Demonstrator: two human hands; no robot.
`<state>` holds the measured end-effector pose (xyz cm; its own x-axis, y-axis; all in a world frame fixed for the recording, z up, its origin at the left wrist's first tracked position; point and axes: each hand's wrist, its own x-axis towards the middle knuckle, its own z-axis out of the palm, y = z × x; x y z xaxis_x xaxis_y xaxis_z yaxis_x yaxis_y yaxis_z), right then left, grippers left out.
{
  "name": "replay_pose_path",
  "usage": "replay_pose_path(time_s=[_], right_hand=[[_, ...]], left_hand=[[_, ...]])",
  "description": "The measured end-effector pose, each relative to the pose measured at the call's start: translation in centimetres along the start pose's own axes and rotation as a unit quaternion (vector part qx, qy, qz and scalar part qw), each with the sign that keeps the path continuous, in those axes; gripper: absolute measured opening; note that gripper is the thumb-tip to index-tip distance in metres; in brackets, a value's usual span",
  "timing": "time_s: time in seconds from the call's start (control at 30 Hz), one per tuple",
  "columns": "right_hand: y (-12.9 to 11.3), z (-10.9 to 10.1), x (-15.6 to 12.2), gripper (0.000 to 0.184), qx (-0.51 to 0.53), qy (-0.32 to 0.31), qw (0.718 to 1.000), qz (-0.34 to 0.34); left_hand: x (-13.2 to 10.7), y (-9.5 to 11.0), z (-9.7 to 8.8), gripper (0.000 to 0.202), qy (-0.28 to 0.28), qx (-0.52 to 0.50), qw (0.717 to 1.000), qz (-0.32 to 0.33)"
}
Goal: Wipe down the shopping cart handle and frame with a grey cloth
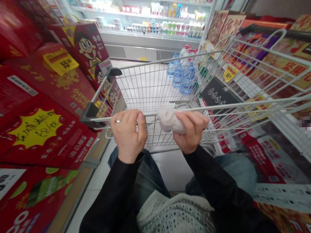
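Note:
My left hand [127, 133], with a ring on one finger, is closed around the top bar of a wire shopping cart [149, 86]. My right hand [190, 130] is closed on a crumpled white cloth [169, 121] and presses it against the same bar, just right of the left hand. The cart's basket looks empty. Both arms wear black sleeves, and my knees in blue jeans show below the cart.
Stacked red gift boxes [36, 111] with yellow price tags line the left side. More red boxed goods [270, 152] crowd the right. Water bottles [182, 76] stand on the floor beyond the cart. A refrigerated shelf [151, 24] runs across the back.

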<state>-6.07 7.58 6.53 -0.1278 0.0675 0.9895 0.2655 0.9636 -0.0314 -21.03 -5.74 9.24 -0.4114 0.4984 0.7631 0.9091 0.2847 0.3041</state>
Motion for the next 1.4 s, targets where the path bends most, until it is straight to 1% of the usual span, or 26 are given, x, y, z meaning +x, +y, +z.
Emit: replay_pose_path(time_s=[0.07,0.1,0.17,0.27,0.33,0.37,0.43,0.5,0.57,0.63,0.67,0.7,0.73,0.77,0.8,0.87,0.93,1.0,1.03,1.1,1.17,1.23,1.3,1.33,1.37,1.4], right_hand=[[0.1,0.3,1.3,0.046,-0.011,0.047,0.999,0.022],[-0.1,0.6,0.9,0.044,-0.007,0.049,0.998,0.024],[-0.9,1.5,-2.0,0.037,0.019,0.005,1.000,0.004],[-2.6,2.7,-8.6,0.029,0.060,-0.105,0.990,-0.071],[-3.4,3.2,-11.6,0.029,0.065,-0.140,0.983,-0.095],[-3.7,3.3,-12.3,0.031,0.065,-0.144,0.983,-0.094],[-3.7,3.1,-11.4,0.035,0.063,-0.144,0.984,-0.080],[-3.2,2.5,-8.2,0.040,0.062,-0.125,0.989,-0.053],[-2.3,1.8,-3.9,0.047,0.057,-0.071,0.996,-0.006],[-1.6,1.6,-0.6,0.052,0.047,-0.006,0.998,0.036],[-1.4,1.7,0.1,0.052,0.043,0.013,0.998,0.049],[-1.5,2.1,0.1,0.052,0.041,0.012,0.998,0.056],[-1.8,2.6,-0.7,0.050,0.043,-0.007,0.997,0.058],[-2.2,3.3,-2.2,0.047,0.047,-0.045,0.997,0.049],[-2.9,4.1,-4.2,0.045,0.053,-0.088,0.994,0.033],[-4.4,5.7,-9.0,0.040,0.065,-0.166,0.984,-0.028],[-5.8,6.8,-13.3,0.036,0.077,-0.185,0.978,-0.060],[-6.5,7.2,-15.4,0.034,0.084,-0.184,0.977,-0.064],[-6.6,7.1,-15.4,0.035,0.086,-0.184,0.977,-0.061],[-5.9,6.5,-13.0,0.037,0.083,-0.169,0.981,-0.047],[-4.8,5.8,-8.6,0.044,0.062,-0.108,0.992,-0.016],[-3.7,5.3,-3.7,0.052,0.035,-0.014,0.999,0.019],[-3.3,5.2,-0.7,0.057,0.037,0.034,0.998,0.031],[-3.3,5.3,-0.3,0.057,0.045,0.033,0.998,0.029],[-3.5,5.6,-0.8,0.056,0.056,0.016,0.998,0.019],[-3.9,5.9,-2.1,0.052,0.066,-0.015,0.998,0.003]], left_hand=[[0.2,-0.2,-0.2,0.024,-0.008,-0.005,1.000,0.015],[0.2,-0.3,-0.3,0.024,-0.009,-0.005,1.000,0.018],[0.3,-0.5,-0.4,0.025,-0.008,-0.002,1.000,0.017],[0.4,-0.5,-0.5,0.025,-0.016,-0.001,1.000,0.014],[0.3,-0.2,-0.6,0.025,-0.027,-0.003,0.999,0.017],[0.3,-0.1,-0.7,0.025,-0.033,-0.003,0.999,0.020],[0.4,-0.2,-1.0,0.026,-0.042,-0.002,0.999,0.026],[0.7,-1.2,-1.5,0.026,-0.064,0.002,0.997,0.035],[1.3,-3.4,-2.2,0.030,-0.070,0.019,0.997,0.026],[1.9,-6.1,-2.9,0.044,-0.050,0.044,0.998,-0.005],[2.1,-7.4,-3.2,0.048,-0.045,0.054,0.997,-0.014],[2.2,-8.4,-3.4,0.049,-0.041,0.066,0.997,-0.015],[2.3,-9.2,-3.6,0.049,-0.042,0.076,0.996,-0.007],[2.3,-9.6,-3.7,0.047,-0.045,0.084,0.995,0.003],[2.2,-9.8,-3.7,0.045,-0.044,0.091,0.995,0.012],[2.0,-9.6,-3.5,0.042,-0.027,0.092,0.995,0.015],[1.7,-9.2,-3.3,0.042,-0.013,0.084,0.996,0.009],[1.5,-9.1,-3.2,0.043,-0.004,0.080,0.997,0.003],[1.3,-9.1,-3.1,0.042,-0.003,0.079,0.997,0.000],[1.2,-9.2,-3.0,0.042,0.000,0.077,0.997,-0.006],[1.0,-9.3,-2.9,0.042,0.007,0.074,0.997,-0.011],[1.0,-9.4,-2.8,0.041,0.013,0.070,0.997,-0.017],[1.0,-9.4,-2.6,0.041,0.016,0.067,0.997,-0.019],[1.0,-9.4,-2.5,0.040,0.017,0.067,0.997,-0.019],[1.0,-9.4,-2.4,0.040,0.018,0.067,0.997,-0.018],[1.0,-9.4,-2.4,0.040,0.019,0.069,0.997,-0.017]])
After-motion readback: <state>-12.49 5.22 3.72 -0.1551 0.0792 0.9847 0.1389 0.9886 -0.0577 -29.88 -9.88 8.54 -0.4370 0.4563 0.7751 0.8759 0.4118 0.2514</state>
